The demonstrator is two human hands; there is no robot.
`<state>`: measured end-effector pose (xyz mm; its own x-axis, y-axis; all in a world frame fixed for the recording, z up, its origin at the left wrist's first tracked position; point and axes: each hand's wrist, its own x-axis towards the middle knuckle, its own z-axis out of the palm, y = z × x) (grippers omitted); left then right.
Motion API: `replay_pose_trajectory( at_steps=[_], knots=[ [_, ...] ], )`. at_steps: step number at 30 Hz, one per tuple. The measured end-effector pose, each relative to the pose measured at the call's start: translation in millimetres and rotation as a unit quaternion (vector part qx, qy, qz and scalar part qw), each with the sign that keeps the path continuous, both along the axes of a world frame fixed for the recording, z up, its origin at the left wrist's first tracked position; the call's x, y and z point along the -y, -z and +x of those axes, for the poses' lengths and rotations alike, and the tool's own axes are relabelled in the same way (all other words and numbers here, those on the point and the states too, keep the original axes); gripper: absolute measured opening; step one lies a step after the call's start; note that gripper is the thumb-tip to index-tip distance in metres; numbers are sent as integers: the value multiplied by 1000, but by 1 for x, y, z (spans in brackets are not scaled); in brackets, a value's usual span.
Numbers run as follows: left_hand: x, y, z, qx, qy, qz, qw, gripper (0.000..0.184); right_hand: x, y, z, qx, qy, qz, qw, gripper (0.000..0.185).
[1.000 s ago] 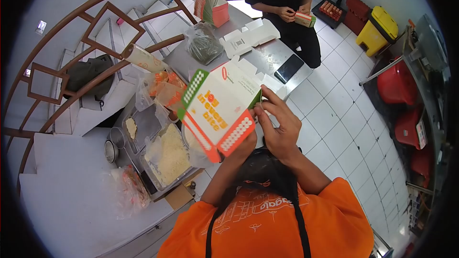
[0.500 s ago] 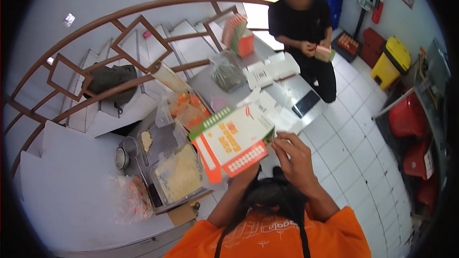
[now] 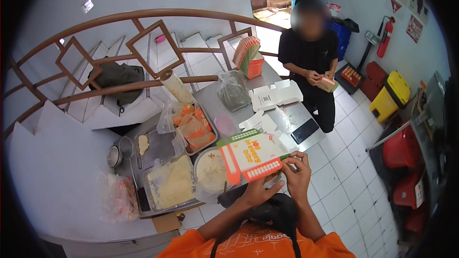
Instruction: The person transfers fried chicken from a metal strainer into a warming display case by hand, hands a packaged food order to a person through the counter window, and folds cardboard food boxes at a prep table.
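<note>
A partly folded cardboard food box (image 3: 260, 155), white with orange and green flaps and yellow-orange lettering, is held tilted in front of me. My left hand (image 3: 260, 192) supports it from below at the near edge; the thumb shows, the other fingers are mostly hidden under the card. At the box's right end, my right hand (image 3: 297, 174) pinches the flaps between thumb and fingers. Beneath the box's left side is a round tub of pale food (image 3: 210, 169). Two opened white boxes, one box blank (image 3: 277, 96) and another white box (image 3: 258, 123), lie beyond it.
A tray of pale crumbly food (image 3: 169, 181), a tray of orange packets (image 3: 195, 131), a bag of dark stuff (image 3: 233, 93), stacked boxes (image 3: 251, 57) and a phone (image 3: 305, 131) occupy the metal table. Opposite, a person in black (image 3: 308, 48) holds a small box (image 3: 327, 84).
My view has tilted up, showing more of the doorway and wall. The left hand has come into view under the box, and both hands now work at its right end.
</note>
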<state>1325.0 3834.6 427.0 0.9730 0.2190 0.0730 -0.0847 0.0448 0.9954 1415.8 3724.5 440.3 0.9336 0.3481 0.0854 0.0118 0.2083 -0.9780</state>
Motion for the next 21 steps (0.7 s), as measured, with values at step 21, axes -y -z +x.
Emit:
replay_pose_trajectory(
  at_steps=[21],
  knots=[
    [15, 81, -53, -176, 8, 209, 962, 35, 39, 53, -55, -231, -136, -128, 955, 16]
  ],
)
